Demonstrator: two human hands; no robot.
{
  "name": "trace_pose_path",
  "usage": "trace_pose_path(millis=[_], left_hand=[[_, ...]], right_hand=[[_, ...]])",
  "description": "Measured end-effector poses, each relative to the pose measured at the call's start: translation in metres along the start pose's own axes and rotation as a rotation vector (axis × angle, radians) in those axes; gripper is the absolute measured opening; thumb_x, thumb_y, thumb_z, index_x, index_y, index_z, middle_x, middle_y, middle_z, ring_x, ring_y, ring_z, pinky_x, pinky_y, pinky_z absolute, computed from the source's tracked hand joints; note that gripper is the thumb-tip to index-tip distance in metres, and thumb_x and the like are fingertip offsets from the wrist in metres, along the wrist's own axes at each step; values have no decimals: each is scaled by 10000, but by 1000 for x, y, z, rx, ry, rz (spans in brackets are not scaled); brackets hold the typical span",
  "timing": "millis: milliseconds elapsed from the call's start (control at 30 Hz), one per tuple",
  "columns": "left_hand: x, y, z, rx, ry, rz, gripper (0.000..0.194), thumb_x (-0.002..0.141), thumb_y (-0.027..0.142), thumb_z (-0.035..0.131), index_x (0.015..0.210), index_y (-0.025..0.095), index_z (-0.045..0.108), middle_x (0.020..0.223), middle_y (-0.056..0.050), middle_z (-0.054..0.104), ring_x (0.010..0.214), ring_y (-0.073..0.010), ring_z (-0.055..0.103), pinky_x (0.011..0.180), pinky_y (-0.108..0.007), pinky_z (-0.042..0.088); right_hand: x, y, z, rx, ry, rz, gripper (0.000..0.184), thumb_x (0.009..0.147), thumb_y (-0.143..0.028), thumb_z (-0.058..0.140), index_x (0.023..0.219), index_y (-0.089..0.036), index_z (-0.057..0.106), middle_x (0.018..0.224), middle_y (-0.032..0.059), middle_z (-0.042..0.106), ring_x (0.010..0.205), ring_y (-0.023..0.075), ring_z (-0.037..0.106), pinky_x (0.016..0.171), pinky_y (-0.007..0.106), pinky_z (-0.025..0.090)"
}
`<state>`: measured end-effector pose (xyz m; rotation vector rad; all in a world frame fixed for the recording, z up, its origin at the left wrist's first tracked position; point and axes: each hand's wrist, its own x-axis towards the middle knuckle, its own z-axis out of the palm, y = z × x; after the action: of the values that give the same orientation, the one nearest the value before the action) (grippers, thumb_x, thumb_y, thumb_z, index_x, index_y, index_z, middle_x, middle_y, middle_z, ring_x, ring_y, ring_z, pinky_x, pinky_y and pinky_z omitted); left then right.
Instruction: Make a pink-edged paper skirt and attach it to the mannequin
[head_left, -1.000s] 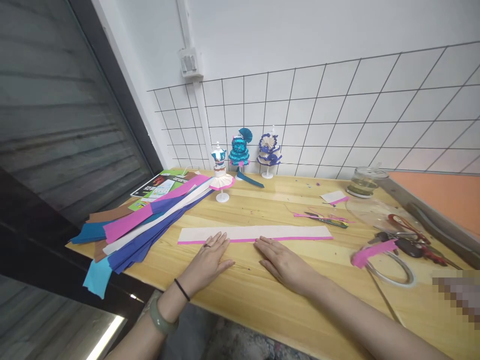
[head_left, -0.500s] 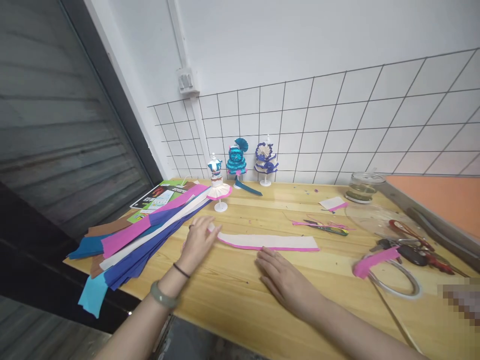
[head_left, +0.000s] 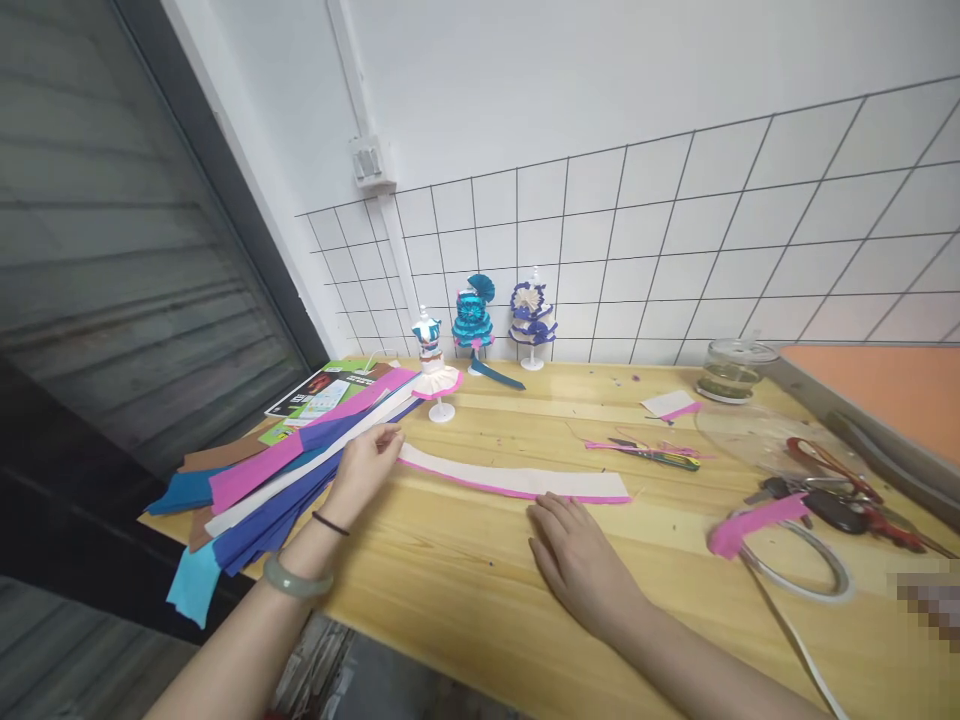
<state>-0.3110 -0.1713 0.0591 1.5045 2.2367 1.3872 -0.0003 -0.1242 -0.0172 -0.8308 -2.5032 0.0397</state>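
A long white paper strip (head_left: pixel 510 478) with a pink lower edge lies across the wooden table, curving upward toward its left end. That left end meets the fingers of my left hand (head_left: pixel 369 458), which are closed on it; the very tip is hidden behind them. My right hand (head_left: pixel 577 555) rests palm down with fingers stretched out. Its fingertips touch the pink edge, right of the strip's middle. Just beyond my left hand stands a small white dress form (head_left: pixel 427 360) in a white skirt with a pink hem.
Coloured paper strips (head_left: pixel 259 465) are fanned out at the left. Two decorated dress forms, one teal (head_left: pixel 472 322) and one purple-and-white (head_left: pixel 532 325), stand by the wall. A cutter knife (head_left: pixel 656 453), a tape roll (head_left: pixel 832 580), scissors (head_left: pixel 832 465) and a glass jar (head_left: pixel 731 372) occupy the right.
My left hand has moved left with the strip's end, and more of the strip shows between my hands. My right hand has stayed nearly in place, fingers still on the strip.
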Motion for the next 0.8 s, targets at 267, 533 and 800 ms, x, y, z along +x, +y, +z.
trace_pose_path(millis=[267,533,800], left_hand=[[5,-37,-41,-111,42,-142,459,632,478,637,931,130,652,844,-87,700,768,-208,638,710,-311,482],[-12,-58,-49,-131,14,-198,410,593,443,680,870,142,663,757,-66,690,662,-197,624,638,-316,485],[54,-16,-1,-199,97,-23,513,699,437,627,1121,153,558,1154,-133,597,1066,-231,557,924,-361,415]], right_hand=[[2,0,-10,-18,-20,-30,248,861,-192,443,1060,-145,583,1065,109,633,1030,250,542,990,522,289],[5,4,-32,-56,-34,-24,188,873,-171,406,878,-182,594,842,71,615,907,234,542,962,596,253],[-30,-46,-21,224,20,-192,238,833,-108,448,1042,-170,545,1012,103,568,1028,237,495,962,479,386]])
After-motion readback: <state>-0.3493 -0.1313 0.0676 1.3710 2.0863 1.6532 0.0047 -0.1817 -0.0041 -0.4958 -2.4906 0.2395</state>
